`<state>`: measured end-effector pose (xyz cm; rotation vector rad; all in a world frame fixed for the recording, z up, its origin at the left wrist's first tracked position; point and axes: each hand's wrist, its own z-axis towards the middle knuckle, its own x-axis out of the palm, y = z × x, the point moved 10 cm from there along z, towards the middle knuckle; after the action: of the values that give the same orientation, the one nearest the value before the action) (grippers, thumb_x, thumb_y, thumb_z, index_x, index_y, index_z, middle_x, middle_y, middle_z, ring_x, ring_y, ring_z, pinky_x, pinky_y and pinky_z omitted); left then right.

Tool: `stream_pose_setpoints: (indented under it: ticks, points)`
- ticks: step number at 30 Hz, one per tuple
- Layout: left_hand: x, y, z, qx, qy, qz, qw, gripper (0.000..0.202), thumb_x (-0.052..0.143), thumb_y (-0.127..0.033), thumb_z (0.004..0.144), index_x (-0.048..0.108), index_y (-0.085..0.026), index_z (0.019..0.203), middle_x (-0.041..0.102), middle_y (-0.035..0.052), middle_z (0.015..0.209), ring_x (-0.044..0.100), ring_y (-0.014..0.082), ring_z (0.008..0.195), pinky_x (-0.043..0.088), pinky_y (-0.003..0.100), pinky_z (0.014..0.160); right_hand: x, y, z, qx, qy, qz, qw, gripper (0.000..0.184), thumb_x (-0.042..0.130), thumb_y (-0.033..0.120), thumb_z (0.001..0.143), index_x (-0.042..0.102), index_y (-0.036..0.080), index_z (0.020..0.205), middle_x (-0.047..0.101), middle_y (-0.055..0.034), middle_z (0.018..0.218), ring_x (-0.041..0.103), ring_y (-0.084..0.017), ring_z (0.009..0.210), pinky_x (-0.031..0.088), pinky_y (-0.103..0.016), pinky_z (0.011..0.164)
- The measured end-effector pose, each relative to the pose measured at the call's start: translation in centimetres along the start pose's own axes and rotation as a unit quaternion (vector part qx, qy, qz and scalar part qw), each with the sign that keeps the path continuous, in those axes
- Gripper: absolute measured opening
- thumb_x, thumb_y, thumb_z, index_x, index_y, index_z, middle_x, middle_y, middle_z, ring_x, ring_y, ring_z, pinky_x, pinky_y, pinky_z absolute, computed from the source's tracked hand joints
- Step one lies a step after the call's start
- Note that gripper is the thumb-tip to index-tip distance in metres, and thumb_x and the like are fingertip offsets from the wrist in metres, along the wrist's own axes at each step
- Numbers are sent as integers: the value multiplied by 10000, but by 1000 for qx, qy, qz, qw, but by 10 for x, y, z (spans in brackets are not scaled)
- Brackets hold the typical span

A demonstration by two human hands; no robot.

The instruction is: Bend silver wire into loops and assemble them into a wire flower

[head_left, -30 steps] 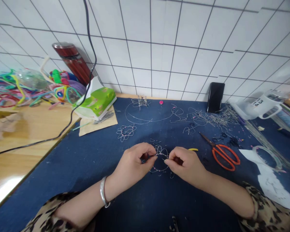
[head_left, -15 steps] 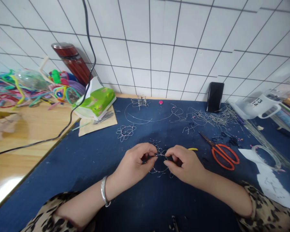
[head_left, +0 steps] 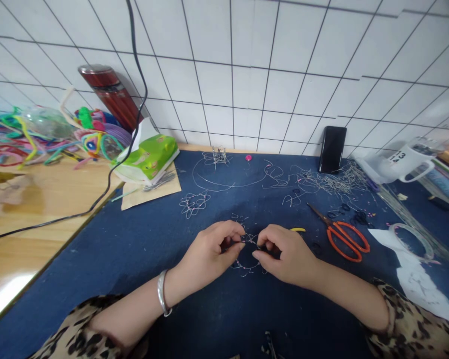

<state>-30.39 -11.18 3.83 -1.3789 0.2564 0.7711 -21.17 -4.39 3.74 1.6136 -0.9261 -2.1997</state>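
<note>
A thin wire ring with small pinkish beads (head_left: 246,267) and looped petals lies low over the dark blue mat, between my two hands. My left hand (head_left: 219,249) is curled at the ring's left side, thumb and forefinger close together on the wire. On the opposite side, my right hand (head_left: 280,252) has its fingers bent in a loose pinch at the wire. Fingers cover part of the ring. Up and to the left lies a similar flower-shaped wire piece (head_left: 194,204), apart from both hands.
Orange-handled scissors (head_left: 346,239) lie right of my right hand. Beyond them are a tangle of wire (head_left: 333,182), a black phone (head_left: 333,149) against the wall and a white mug (head_left: 411,162). A green tissue pack (head_left: 149,158) stands at left, near a black cable (head_left: 110,182).
My right thumb and forefinger have parted slightly at the ring. Both hands otherwise stay in nearly the same place.
</note>
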Motion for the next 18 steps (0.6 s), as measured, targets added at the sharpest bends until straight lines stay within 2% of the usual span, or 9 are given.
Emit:
stream_pose_setpoints:
  ticks: [7, 12, 18]
  points:
    - [3, -3, 0, 1, 17, 14, 1000, 114, 550, -108, 756, 514, -186, 831, 523, -22, 732, 483, 97, 648, 417, 230, 598, -9, 0, -1, 0, -37, 40, 999, 62, 549, 222, 757, 526, 196, 808, 474, 24, 683, 447, -95, 622, 373, -230, 592]
    - [5, -8, -1, 27, 23, 28, 999, 96, 547, -100, 751, 511, -181, 787, 526, -17, 725, 474, 102, 641, 406, 239, 591, -6, -10, 1, 57, -34, 90, 994, 47, 557, 238, 764, 534, 198, 773, 487, 32, 664, 441, -80, 575, 373, -212, 549]
    - [7, -14, -3, 53, 31, 31, 998, 133, 520, -85, 770, 553, -186, 851, 553, 5, 764, 503, 117, 690, 426, 246, 610, 0, -21, 4, 114, -8, 153, 982, 64, 511, 231, 796, 537, 191, 753, 510, 34, 653, 451, -79, 580, 374, -206, 543]
